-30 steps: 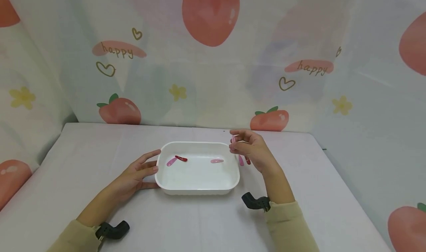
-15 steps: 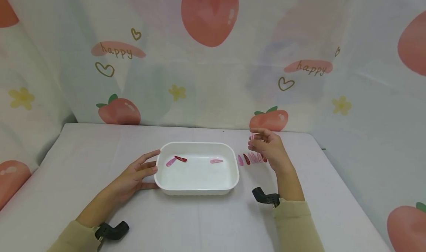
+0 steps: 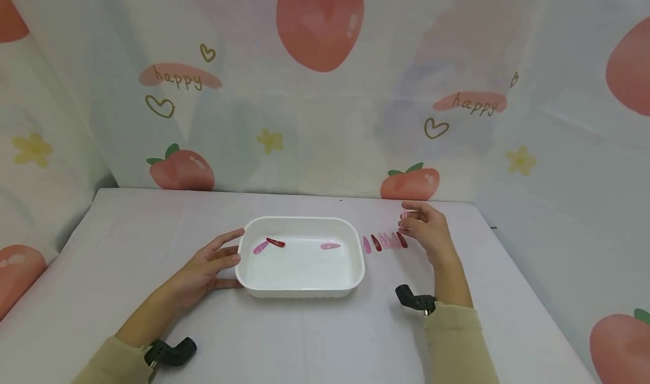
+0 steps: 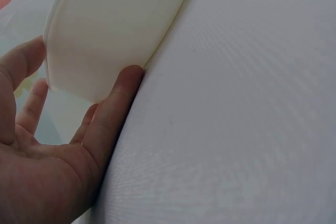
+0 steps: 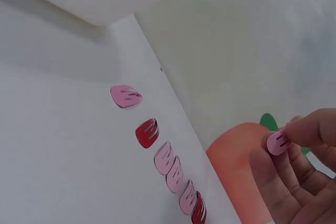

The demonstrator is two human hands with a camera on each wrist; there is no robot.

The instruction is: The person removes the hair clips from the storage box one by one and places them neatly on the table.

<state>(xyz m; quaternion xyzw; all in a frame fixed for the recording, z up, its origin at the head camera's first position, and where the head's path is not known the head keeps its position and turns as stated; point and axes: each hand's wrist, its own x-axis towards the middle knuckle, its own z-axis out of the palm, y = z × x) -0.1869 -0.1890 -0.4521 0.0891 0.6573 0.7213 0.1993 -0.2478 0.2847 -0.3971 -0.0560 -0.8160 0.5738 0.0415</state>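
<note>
My right hand (image 3: 429, 229) pinches a pink snap hair clip (image 5: 278, 142) between thumb and fingers, above the table to the right of a row of clips. In that row, a magenta-pink clip (image 5: 126, 96) lies nearest the tray, then a red clip (image 5: 147, 132), several light pink clips (image 5: 175, 174) and another red clip (image 5: 199, 209). My left hand (image 3: 205, 268) touches the left end of the white tray (image 3: 299, 282) with fairly straight, spread fingers. Inside the tray are a magenta-pink clip (image 3: 260, 247), a red clip (image 3: 276, 242) overlapping its end, and a pink clip (image 3: 330, 246).
A white cloth covers the table (image 3: 304, 339). Behind it and at both sides hangs a fruit-printed curtain (image 3: 325, 130), meeting the table's back edge. Each wrist wears a black camera; the right one (image 3: 413, 299) hangs over the table.
My right hand has carried the pink clip rightward from beside the tray's right rim, past the row, uncovering the row's clips. The left hand and tray have stayed put.
</note>
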